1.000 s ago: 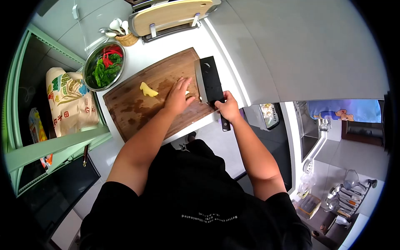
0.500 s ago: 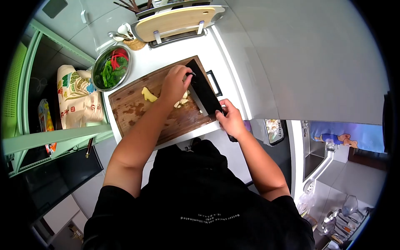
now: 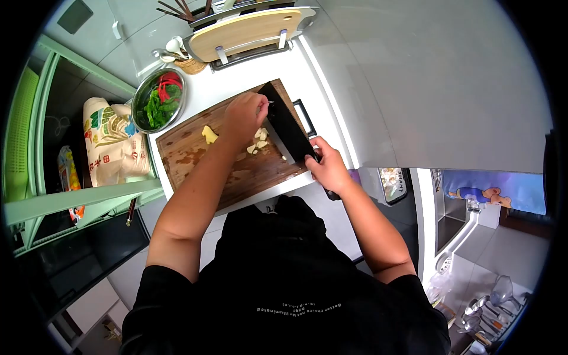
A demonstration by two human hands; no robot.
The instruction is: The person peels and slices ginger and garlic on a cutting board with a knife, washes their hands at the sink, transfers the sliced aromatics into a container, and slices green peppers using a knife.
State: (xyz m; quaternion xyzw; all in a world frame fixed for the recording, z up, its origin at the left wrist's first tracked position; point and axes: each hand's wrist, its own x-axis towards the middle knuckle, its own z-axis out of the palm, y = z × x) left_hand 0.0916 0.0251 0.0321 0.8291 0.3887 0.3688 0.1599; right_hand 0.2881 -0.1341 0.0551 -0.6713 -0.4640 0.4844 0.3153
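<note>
Right hand (image 3: 328,168) grips cleaver (image 3: 289,125), long axis slanting far-left to near-right; garlic pieces (image 3: 261,144) lie on cutting board (image 3: 183,157) just left of cleaver, nearer left hand (image 3: 245,116), fingers curled at blade, grip unclear.

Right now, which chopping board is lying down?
The dark brown board beneath the knife: it lies flat on the white counter, while the pale board stands on its edge.

Cutting board (image 3: 236,183) on desk (image 3: 210,87), beneath left fingers (image 3: 261,103). Ginger (image 3: 209,135) on board, left of these fingers; garlic pieces (image 3: 262,144) on the near side. Bowl (image 3: 140,103) farther left. Cleaver (image 3: 287,123) between left and right fingers (image 3: 320,144).
</note>
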